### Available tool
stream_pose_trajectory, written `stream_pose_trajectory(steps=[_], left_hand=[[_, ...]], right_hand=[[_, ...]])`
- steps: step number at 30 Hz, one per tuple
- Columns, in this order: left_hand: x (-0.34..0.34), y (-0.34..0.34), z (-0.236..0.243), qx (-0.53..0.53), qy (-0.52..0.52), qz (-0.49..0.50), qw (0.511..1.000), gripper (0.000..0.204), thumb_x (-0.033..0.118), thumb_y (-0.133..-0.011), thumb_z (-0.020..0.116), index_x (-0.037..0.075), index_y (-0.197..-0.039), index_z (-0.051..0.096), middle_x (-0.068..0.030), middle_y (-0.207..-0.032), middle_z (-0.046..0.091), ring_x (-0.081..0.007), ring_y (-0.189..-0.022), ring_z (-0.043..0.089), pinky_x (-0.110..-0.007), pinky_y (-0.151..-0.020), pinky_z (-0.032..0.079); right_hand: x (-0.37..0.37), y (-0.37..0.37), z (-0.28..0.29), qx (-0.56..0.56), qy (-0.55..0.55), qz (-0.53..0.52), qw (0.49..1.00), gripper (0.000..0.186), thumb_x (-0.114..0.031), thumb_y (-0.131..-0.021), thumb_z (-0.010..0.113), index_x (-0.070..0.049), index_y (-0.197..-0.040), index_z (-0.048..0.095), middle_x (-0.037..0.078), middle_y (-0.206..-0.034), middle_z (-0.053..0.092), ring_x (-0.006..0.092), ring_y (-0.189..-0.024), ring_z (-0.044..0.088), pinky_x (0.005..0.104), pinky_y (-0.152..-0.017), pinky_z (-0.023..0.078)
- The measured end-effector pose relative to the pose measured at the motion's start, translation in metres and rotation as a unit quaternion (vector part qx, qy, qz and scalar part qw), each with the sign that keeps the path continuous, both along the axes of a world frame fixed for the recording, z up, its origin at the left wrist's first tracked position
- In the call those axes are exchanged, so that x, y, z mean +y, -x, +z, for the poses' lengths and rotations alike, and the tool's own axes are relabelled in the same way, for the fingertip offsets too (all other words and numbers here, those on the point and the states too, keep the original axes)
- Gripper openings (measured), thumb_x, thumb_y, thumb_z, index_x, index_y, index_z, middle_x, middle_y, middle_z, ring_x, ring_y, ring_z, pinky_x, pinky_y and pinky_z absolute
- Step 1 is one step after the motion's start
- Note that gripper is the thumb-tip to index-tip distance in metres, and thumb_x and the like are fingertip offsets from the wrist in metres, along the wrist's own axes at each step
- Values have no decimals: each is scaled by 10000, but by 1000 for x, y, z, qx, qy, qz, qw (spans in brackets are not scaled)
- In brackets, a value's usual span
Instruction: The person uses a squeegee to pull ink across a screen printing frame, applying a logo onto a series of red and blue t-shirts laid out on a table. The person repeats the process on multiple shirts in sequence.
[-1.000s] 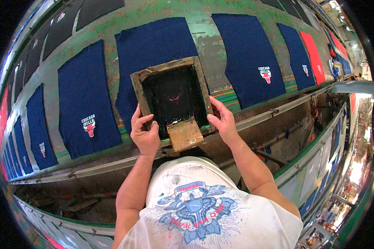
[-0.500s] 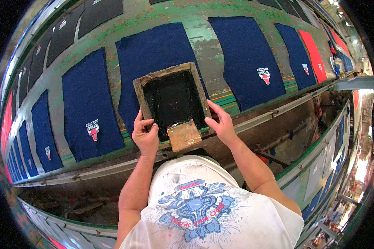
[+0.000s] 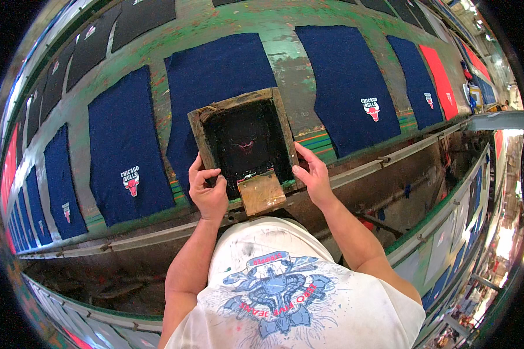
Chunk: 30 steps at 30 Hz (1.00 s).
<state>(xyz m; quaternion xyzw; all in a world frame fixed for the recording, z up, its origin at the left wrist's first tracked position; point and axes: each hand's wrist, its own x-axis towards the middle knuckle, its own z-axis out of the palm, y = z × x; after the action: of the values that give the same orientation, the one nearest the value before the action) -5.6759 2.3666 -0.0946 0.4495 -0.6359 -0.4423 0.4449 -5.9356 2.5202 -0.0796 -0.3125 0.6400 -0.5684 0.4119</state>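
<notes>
Both of my hands grip a small screen-printing frame [image 3: 239, 100] with worn wooden sides and a dark mesh. It lies over the lower part of a navy fabric panel [image 3: 218, 67]. My left hand [image 3: 208, 189] is closed on the near left corner, while my right hand [image 3: 314, 177] pinches the right side. Inside the frame's near end rests a squeegee with a flat wooden handle [image 3: 262, 192], touched by neither hand. A faint bull's-head outline shows through the mesh. The print area beneath is hidden by the frame.
Navy panels with bull's-head prints lie at left [image 3: 119, 122] and right [image 3: 349, 75] on a long green, paint-stained table [image 3: 233, 22]. Black panels [image 3: 142, 23] line its far side. A metal rail [image 3: 355, 174] runs along the near edge. A red panel [image 3: 439, 75] lies farther right.
The bull's-head outline in the mesh shows more plainly now. The frame and both hands sit slightly farther right and lower in the picture; the grip is the same.
</notes>
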Motion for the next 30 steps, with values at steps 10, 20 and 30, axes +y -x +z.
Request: stream_pose_trajectory(steps=[10, 20, 30], left_hand=[[4, -3, 3, 21, -13, 1, 1000, 215, -126, -859, 755, 48, -984, 736, -280, -1648, 573, -352, -1509, 597, -394, -1159, 510], [-1, -2, 0, 30, -63, 4, 998, 186, -107, -865, 752, 53, -960, 750, -279, -1618, 604, -329, -1502, 599, -406, -1178, 488], [3, -1, 4, -7, 31, 2, 999, 204, -109, -835, 778, 51, -960, 751, -288, -1629, 589, -343, -1474, 623, -400, -1168, 494]], right_hand=[[2, 1, -6, 16, 4, 15, 1000, 704, -87, -1033, 726, 76, -1671, 478, 130, -1589, 637, 199, -1405, 631, 377, -1233, 463], [-2, -1, -1, 11, -20, -4, 1000, 670, -81, -998, 761, 46, -1625, 560, 161, -1600, 635, 247, -1462, 601, 390, -1268, 432], [0, -2, 1, -21, 10, -9, 1000, 682, -67, -1012, 737, 55, -1649, 527, 154, -1603, 619, 234, -1464, 590, 391, -1271, 425]])
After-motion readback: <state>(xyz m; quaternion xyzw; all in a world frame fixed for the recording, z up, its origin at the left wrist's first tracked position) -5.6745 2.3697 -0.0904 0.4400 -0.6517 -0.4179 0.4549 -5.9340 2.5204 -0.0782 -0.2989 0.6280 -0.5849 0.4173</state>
